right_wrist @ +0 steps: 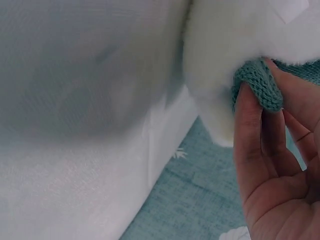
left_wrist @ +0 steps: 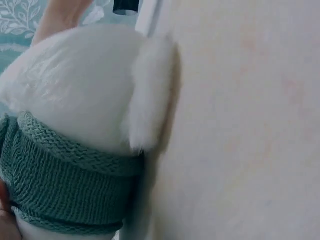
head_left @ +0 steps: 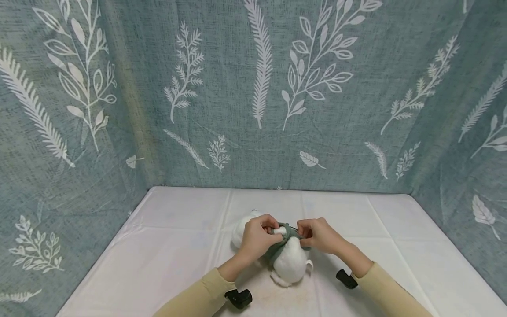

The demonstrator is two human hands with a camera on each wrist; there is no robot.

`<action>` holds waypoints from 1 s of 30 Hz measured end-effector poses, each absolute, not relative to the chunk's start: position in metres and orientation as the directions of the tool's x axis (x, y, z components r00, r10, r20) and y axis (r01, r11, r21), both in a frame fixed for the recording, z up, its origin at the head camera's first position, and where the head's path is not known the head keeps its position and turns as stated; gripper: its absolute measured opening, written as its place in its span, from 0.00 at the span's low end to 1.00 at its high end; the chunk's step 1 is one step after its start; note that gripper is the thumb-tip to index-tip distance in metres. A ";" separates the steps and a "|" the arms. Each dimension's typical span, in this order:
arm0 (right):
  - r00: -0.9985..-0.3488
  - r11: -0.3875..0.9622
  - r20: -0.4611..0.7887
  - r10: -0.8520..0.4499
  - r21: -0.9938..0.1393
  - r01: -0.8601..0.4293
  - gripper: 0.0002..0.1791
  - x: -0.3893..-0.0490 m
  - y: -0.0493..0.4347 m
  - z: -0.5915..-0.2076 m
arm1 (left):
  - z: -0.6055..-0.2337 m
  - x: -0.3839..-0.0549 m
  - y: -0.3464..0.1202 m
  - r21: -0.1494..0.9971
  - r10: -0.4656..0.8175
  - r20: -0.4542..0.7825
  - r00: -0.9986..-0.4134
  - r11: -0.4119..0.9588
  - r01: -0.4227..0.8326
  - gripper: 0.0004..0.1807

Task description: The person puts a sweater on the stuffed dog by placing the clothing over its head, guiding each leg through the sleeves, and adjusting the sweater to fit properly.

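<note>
A white plush toy [head_left: 291,264] lies on the white table, wearing a green knitted sweater [left_wrist: 75,185]. Its far end, with a small dark spot on top, lies beyond my left hand [head_left: 259,237]. The fingers of that hand pinch a short white limb of the toy beside the sweater; in the left wrist view only a bit of the hand shows at the sweater's edge. From the other side, my right hand [head_left: 322,235] pinches a rolled edge of the sweater between thumb and fingers, clearest in the right wrist view. A white tag [right_wrist: 290,9] sticks out from the fur.
The white tablecloth [head_left: 178,246] has fold lines. Blue-green curtains [head_left: 237,88] with white leaf prints stand behind the table and along both sides. A black wrist device [head_left: 239,298] sits at the left wrist, another black device [head_left: 346,278] at the right.
</note>
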State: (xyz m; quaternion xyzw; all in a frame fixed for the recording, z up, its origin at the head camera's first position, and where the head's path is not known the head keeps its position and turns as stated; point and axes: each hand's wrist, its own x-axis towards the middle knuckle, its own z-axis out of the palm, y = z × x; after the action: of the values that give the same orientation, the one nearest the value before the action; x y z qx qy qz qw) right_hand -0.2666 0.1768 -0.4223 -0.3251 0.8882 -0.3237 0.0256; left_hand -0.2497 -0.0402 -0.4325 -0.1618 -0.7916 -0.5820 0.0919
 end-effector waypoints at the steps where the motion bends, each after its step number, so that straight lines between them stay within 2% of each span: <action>1: -0.786 0.582 0.166 -0.595 -0.586 -0.564 0.14 -0.267 0.177 -0.423 | -0.432 -0.249 -0.041 0.905 0.136 0.321 -0.937 0.247 0.346 0.08; 6: -0.791 0.612 0.157 -0.592 -0.550 -0.568 0.15 -0.265 0.175 -0.422 | -0.432 -0.249 -0.041 0.929 0.130 0.275 -0.953 0.221 0.298 0.07; 12: -0.803 0.627 0.224 -0.552 -0.524 -0.577 0.08 -0.260 0.171 -0.419 | -0.425 -0.245 -0.042 0.868 0.236 0.318 -0.918 0.318 0.382 0.09; 16: -0.794 0.583 0.268 -0.546 -0.559 -0.590 0.12 -0.261 0.169 -0.418 | -0.415 -0.241 -0.042 0.800 0.272 0.322 -0.907 0.434 0.414 0.09; 22: -0.808 0.540 0.250 -0.533 -0.635 -0.552 0.09 -0.265 0.170 -0.425 | -0.402 -0.239 -0.038 0.630 0.352 0.330 -0.876 0.609 0.482 0.10; 26: -0.814 0.497 0.251 -0.525 -0.686 -0.532 0.07 -0.265 0.169 -0.428 | -0.400 -0.240 -0.035 0.578 0.388 0.314 -0.867 0.646 0.499 0.09; 30: -0.809 0.479 0.240 -0.537 -0.703 -0.526 0.06 -0.268 0.168 -0.430 | -0.403 -0.247 -0.037 0.593 0.389 0.306 -0.869 0.636 0.494 0.09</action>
State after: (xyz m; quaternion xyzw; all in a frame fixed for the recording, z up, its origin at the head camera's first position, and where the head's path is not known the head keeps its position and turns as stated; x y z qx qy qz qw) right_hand -0.2678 0.1677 -0.4299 -0.3090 0.8600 -0.4061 0.0067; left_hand -0.2474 -0.0368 -0.4031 -0.2450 -0.9013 -0.3495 0.0746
